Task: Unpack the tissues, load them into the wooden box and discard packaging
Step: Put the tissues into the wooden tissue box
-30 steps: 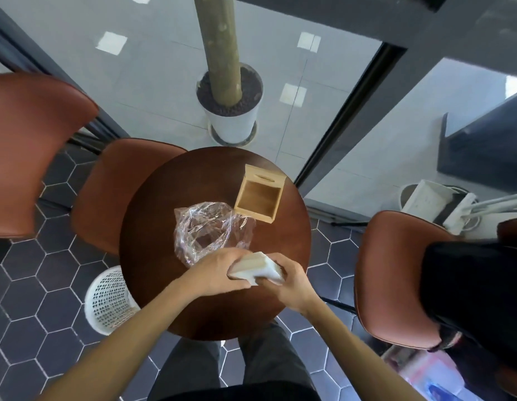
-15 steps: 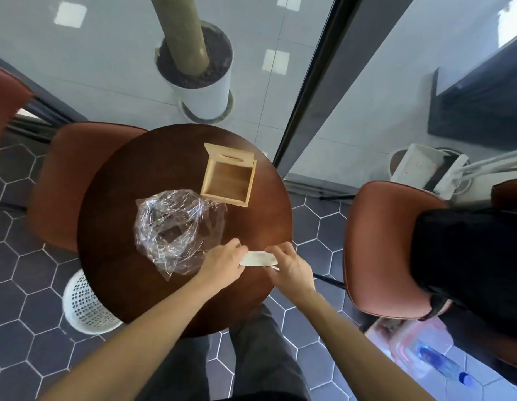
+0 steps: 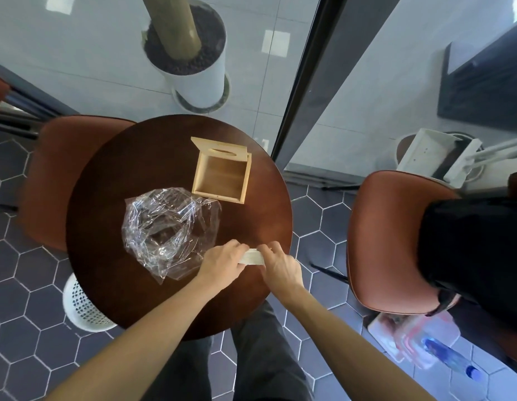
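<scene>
- The round brown bench (image 3: 112, 215) fills the middle of the frame.
- Clear plastic packaging (image 3: 167, 230) lies crumpled left of centre, not yet discarded; a white perforated basket (image 3: 80, 305) stands on the floor at lower left.
- The wooden box (image 3: 221, 176) sits above centre, lid open, nothing inside.
- The left hand (image 3: 222, 263) and right hand (image 3: 280, 266) each grip an end of the tissues (image 3: 252, 256) at the bench's near edge.
- Judgement: unpacking looks done; loading comes next, which calls for carrying the stack up to the box and lowering it in squarely.
</scene>
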